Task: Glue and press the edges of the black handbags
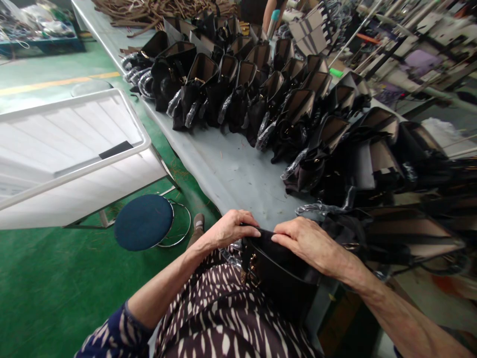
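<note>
A black handbag (285, 281) with gold-coloured metal fittings rests against my body at the table's near edge, its mouth facing up. My left hand (235, 227) pinches the bag's top rim at the left, thumb laid along the edge. On the same rim, a short way to the right, my right hand (311, 243) grips with thumb and fingers. Some of the fingers on both hands are hidden behind the rim. Clear plastic wrapping shows beside the bag, under my left wrist.
Rows of similar black handbags (244, 74) with tan linings stand on the grey table (238, 169). Brown strips (149, 12) lie at its far end. To the left are a white bin (141, 141) and a blue round stool (143, 222). Another person's arm (269, 15) shows at the back.
</note>
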A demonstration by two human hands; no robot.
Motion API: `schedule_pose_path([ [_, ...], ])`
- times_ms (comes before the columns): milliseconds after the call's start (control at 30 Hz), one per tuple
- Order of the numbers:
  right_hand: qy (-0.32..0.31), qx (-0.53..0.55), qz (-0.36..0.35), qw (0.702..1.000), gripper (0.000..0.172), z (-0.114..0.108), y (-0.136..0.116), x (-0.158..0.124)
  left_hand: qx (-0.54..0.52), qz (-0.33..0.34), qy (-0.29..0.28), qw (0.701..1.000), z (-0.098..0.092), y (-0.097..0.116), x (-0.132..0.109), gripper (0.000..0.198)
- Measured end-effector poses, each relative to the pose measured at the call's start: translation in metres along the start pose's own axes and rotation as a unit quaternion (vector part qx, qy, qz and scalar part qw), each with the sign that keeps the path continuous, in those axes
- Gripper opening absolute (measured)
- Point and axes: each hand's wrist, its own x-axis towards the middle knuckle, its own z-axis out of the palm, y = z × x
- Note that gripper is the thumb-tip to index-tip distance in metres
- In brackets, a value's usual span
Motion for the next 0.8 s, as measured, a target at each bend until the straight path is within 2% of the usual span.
schedule_pose_path([
  [200,0.017,0.010,-0.016,1.000,0.034,0.002,0.002,-0.001,-0.036,0.013,0.011,0.999,0.003,0.001,-0.002,0.018],
  [300,0.030,0.031,-0.037,0.998,0.036,0.001,0.007,-0.002,-0.045,0.022,0.002,0.999,0.001,0.009,-0.002,0.020],
  [400,0.056,0.045,-0.064,0.995,0.034,-0.011,0.014,-0.005,-0.048,0.041,0.000,0.998,-0.008,0.025,0.001,0.020],
  [567,0.127,0.011,-0.077,0.989,0.030,-0.042,0.021,-0.011,0.009,0.081,0.058,0.995,-0.028,0.053,0.010,0.019],
  [667,0.142,-0.008,-0.078,0.987,0.029,-0.045,0.022,-0.009,0.055,0.072,0.086,0.992,-0.033,0.054,0.010,0.017],
  [800,0.148,-0.033,-0.059,0.987,0.031,-0.033,0.024,-0.006,0.049,0.049,0.091,0.993,-0.029,0.042,0.008,0.016],
])
